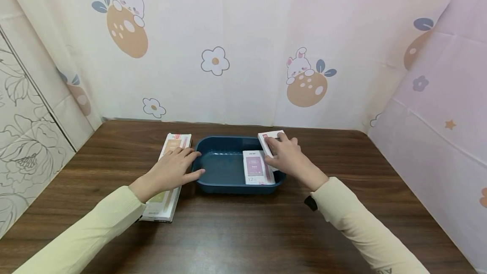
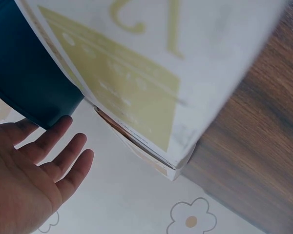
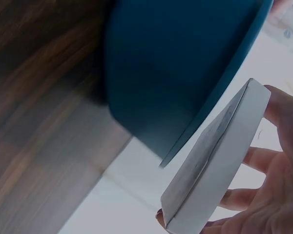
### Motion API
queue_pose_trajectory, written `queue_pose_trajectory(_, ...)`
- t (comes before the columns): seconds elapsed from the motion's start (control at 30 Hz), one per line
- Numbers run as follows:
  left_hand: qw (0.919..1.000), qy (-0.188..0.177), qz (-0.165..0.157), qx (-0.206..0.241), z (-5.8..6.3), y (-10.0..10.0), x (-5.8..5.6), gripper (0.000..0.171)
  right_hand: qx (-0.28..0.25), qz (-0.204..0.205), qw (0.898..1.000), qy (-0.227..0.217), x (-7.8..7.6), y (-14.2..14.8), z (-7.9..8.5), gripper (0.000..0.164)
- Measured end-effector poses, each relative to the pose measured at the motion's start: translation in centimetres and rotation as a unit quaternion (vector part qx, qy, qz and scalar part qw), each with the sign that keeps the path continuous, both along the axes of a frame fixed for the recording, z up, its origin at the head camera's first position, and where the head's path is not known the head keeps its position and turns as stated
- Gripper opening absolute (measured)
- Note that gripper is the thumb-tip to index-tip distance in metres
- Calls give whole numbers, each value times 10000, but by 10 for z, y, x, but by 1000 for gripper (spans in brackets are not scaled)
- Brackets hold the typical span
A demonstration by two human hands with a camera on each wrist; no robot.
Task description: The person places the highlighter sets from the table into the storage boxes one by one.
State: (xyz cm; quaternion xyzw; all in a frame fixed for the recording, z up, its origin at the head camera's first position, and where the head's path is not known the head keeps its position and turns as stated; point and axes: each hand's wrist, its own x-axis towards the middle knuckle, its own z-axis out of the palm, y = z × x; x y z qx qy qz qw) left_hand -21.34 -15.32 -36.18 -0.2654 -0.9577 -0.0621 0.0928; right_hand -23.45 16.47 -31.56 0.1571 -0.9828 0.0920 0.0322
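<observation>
My right hand (image 1: 291, 157) grips a white flat box (image 3: 229, 156) at the right end of a dark blue basin (image 1: 220, 166). In the right wrist view the box is tilted beside the basin's rim, with thumb and fingers around its edges. Below that hand in the head view, a white box with a purple panel (image 1: 254, 168) lies inside the basin. At the basin's left rim, my left hand (image 1: 169, 172) has its fingers spread and grips nothing. Under and beside it are a white box with a yellow-green panel (image 2: 122, 83) and one with an orange panel (image 1: 178, 142), partly hidden.
The things stand on a dark brown wooden table (image 1: 236, 236). A pale curtain (image 1: 251, 96) printed with rabbits and flowers hangs behind its back edge. A panel with line-drawn flowers (image 1: 26, 155) stands at the left.
</observation>
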Motion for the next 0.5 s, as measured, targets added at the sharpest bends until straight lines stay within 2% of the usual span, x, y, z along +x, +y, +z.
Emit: queue_pose_trajectory(0.5, 10000, 73, 26, 3, 0, 1, 1, 61, 116, 92, 9998, -122, 14, -30, -5, 57)
